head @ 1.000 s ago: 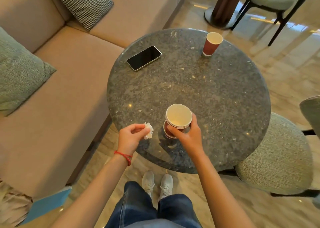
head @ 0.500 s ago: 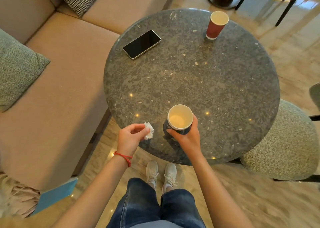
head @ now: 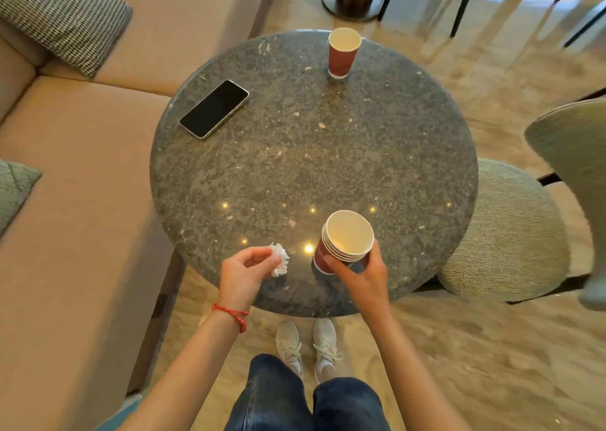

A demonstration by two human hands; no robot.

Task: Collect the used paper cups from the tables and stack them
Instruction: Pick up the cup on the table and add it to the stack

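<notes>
Head view, looking down on round stone bench [head: 328,155]. My right hand [head: 362,275] grips a nested stack of cups [head: 344,239], several rims showing, base at or just above the bench near 6 o'clock. Left hand [head: 244,271] pinches a crumpled tissue [head: 279,259] just beside the stack. One lone red cup [head: 342,53] stands upright at 12 o'clock, well apart, not yet collected. Phone [head: 214,109] lies at 10 o'clock. My judgement: mostly gathered here; the far cup is left to add.
</notes>
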